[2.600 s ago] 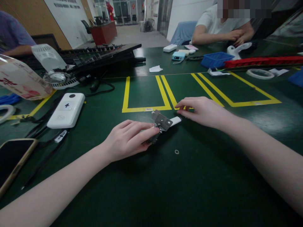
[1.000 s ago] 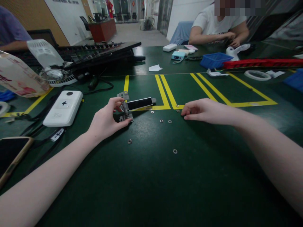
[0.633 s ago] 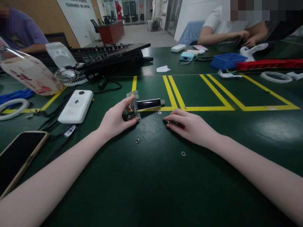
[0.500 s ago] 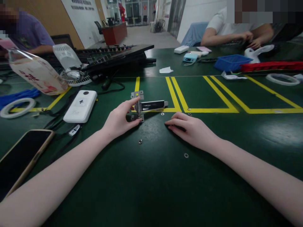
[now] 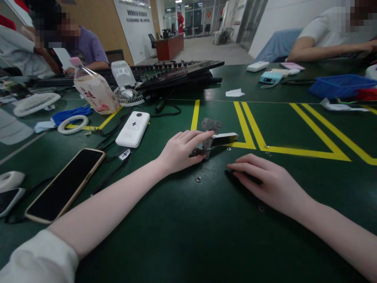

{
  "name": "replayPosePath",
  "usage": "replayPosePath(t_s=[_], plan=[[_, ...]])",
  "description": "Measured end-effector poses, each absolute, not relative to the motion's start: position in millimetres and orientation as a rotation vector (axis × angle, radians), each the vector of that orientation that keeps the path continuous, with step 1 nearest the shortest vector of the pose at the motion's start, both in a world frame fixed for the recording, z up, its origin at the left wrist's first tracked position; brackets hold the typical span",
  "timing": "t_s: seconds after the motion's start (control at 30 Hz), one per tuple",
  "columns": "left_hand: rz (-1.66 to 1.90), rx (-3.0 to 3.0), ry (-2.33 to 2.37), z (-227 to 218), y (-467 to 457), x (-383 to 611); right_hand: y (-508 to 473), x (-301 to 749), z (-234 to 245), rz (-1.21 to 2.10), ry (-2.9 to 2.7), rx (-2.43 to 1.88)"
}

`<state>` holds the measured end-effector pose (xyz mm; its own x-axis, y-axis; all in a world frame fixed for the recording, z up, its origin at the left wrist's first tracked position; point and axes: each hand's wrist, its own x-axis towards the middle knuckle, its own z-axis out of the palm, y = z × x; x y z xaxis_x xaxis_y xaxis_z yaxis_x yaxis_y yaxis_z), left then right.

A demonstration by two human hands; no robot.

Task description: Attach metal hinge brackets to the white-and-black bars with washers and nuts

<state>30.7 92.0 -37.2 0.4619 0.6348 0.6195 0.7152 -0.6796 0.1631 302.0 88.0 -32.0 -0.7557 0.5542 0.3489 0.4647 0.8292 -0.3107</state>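
My left hand pinches a metal bracket between thumb and fingers. From the bracket a bar with a dark face and a light edge sticks out to the right, slightly tilted. To the right, my right hand is held low over the table with its fingers loosely apart and nothing in them. A small metal ring lies in front of the bracket, and another ring is just under the bar's end. One flat washer lies close below my right hand.
Left of my arm are a phone, a white device marked 4 and a tape roll. Behind stand a bottle, a small fan and dark panels. A blue tray sits right. People sit across the table.
The view has turned left, so everything appears further right. The bracket now tilts in my left hand, where it looked flatter before. My right hand has drawn slightly nearer to me.
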Motion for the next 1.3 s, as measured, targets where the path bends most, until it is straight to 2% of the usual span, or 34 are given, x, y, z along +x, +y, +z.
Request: replayPosePath(t_s=[0.17, 0.3, 0.6, 1.0, 1.3], plan=[[-1.147, -2.625, -1.377, -36, 95, 30, 57, 271, -29, 0.283, -2.788, -0.512], [-1.353, -2.649, -1.516, -35, 98, 29, 51, 263, -25, 0.361, -2.888, -0.49], [-1.726, -2.57, -1.834, -39, 108, 24, 64, 276, -37, 0.652, -2.596, -0.582], [-1.633, -2.663, -1.811, -35, 103, 26, 90, 298, -27, 0.783, -2.311, -0.972], [-1.425, -2.768, -1.666, -31, 98, 28, 100, 339, -12, 0.616, -2.027, -1.24]])
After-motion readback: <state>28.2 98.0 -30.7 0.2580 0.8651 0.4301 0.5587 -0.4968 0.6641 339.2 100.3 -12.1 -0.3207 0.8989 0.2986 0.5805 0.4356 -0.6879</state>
